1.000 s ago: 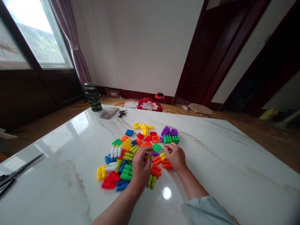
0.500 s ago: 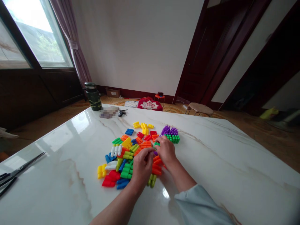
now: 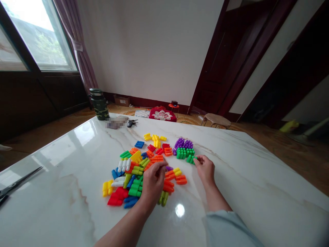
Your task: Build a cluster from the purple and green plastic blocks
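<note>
My right hand (image 3: 206,168) pinches a small green toy block (image 3: 191,159) at the right side, standing it on the table. Just behind that block is a group of green blocks (image 3: 184,153), and a group of purple blocks (image 3: 184,143) stands beyond them. Over the right part of a mixed pile hovers my left hand (image 3: 153,178), its fingertips pressed together; whatever they may hold is hidden. Around it lie a green block (image 3: 135,187), orange blocks (image 3: 168,186), white blocks (image 3: 124,165) and a purple block (image 3: 169,168).
Scissors (image 3: 19,181) lie at the left on the marble-patterned table (image 3: 66,206). A camouflage flask (image 3: 99,104), a blurred flat object (image 3: 117,122) and keys (image 3: 132,123) sit along the far edge. Beyond are a stool (image 3: 216,119) and a red cushion (image 3: 162,114).
My right hand has moved right from the pile, bringing a green block to the front of the green group. My left hand stays over the pile, fingers still closed.
</note>
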`<state>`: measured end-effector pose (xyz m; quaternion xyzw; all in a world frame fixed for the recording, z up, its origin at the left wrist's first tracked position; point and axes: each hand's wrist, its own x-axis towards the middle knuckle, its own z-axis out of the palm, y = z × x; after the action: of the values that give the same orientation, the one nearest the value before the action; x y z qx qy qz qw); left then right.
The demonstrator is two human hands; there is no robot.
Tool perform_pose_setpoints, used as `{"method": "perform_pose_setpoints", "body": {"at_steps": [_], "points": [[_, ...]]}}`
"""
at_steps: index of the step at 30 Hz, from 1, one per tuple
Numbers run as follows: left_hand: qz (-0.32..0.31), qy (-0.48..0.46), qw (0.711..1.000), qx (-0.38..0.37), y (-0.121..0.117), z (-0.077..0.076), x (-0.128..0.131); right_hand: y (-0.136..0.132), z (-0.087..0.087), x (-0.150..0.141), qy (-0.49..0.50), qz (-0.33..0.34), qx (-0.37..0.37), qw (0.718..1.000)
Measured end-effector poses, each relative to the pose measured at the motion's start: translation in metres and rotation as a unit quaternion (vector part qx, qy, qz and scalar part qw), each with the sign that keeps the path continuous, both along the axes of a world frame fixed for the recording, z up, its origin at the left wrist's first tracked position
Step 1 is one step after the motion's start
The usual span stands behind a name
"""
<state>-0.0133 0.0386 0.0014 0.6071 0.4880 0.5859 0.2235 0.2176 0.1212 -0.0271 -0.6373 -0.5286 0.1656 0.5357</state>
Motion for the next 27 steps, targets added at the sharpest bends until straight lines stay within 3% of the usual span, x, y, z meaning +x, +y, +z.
{"method": "perform_pose_setpoints", "body": {"at_steps": [15, 21, 27], "points": [[-0.009, -0.003, 1.000, -0.004, 0.000, 0.000, 0.000, 0.014, -0.004, -0.013, -0.021, -0.009, 0.026, 0.999], [-0.005, 0.000, 1.000, -0.002, 0.000, 0.001, 0.000, 0.000, 0.007, -0.020, -0.092, -0.077, 0.025, 0.992], [-0.015, -0.006, 1.000, 0.000, 0.000, 0.001, 0.001, -0.012, 0.017, -0.030, -0.188, -0.033, -0.071, 0.979]]}}
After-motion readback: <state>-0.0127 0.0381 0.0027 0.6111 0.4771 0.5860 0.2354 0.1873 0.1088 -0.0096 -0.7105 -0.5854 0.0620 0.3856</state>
